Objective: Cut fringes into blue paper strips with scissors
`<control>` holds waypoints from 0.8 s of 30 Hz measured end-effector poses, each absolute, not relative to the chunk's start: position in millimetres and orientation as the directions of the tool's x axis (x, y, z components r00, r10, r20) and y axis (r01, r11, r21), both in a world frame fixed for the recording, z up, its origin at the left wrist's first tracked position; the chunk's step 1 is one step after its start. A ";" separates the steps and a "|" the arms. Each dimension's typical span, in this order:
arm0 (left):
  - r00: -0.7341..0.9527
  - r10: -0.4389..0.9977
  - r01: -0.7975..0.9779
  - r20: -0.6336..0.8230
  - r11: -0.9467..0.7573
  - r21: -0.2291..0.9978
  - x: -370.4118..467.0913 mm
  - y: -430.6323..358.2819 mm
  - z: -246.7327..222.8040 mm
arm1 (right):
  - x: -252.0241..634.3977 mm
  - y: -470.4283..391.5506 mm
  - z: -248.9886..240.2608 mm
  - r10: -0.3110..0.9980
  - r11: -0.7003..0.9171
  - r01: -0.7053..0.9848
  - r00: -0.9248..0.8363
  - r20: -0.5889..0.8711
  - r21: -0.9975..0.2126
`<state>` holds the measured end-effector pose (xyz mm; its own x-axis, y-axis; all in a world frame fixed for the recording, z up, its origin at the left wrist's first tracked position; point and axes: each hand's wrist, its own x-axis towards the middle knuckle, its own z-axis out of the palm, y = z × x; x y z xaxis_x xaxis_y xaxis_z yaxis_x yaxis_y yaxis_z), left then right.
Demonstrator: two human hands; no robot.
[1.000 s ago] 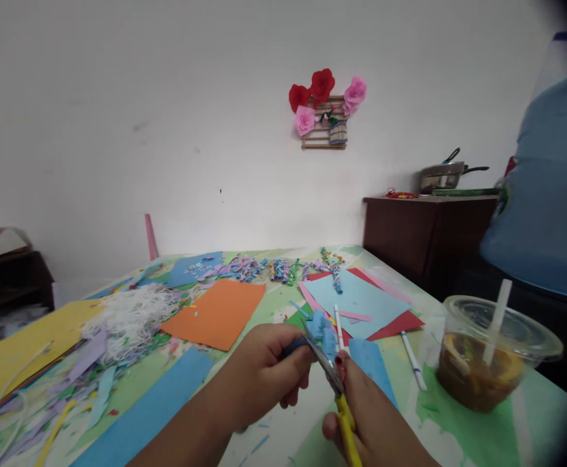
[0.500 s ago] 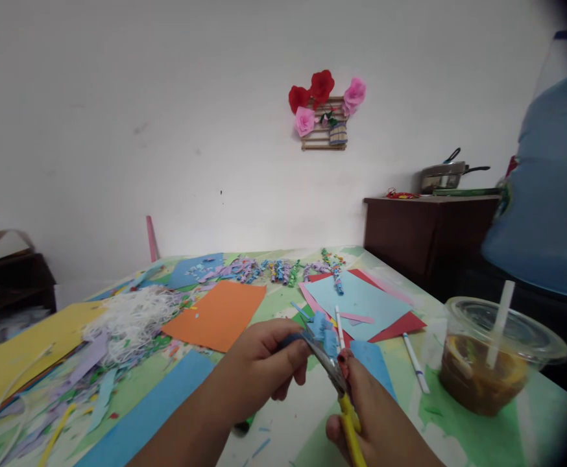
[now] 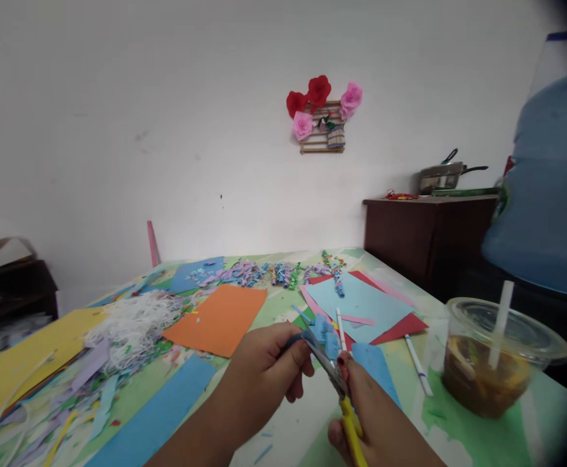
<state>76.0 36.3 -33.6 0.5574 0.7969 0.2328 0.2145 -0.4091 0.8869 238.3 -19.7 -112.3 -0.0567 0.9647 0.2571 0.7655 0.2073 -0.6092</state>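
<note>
My left hand (image 3: 264, 373) pinches a small blue paper strip (image 3: 323, 331), its far end cut into fringes. My right hand (image 3: 378, 418) grips yellow-handled scissors (image 3: 335, 383) whose metal blades meet the strip close to my left thumb. Both hands hover low over the green-patterned table (image 3: 458, 434), near its front edge. Just beyond the blades lie a light blue sheet (image 3: 359, 299) on red paper (image 3: 405, 322) and a thin white stick (image 3: 340, 327).
An orange sheet (image 3: 220, 314), a yellow sheet (image 3: 15, 360), white shreds (image 3: 132, 324) and curled paper bits (image 3: 278, 271) cover the table. A lidded plastic cup with a straw (image 3: 495, 353) stands at the right. A large blue water bottle (image 3: 551, 188) and brown cabinet (image 3: 424, 233) stand beyond.
The view has shifted slightly; my hands sit a little lower and to the right in the picture. The scissors remain at the blue strip.
</note>
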 end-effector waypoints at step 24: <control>0.609 0.779 0.200 0.147 -0.330 0.923 80.8 32.8 -29.1 | 235.9 -25.5 -99.8 0.976 0.139 0.754 0.007 0.219 -0.642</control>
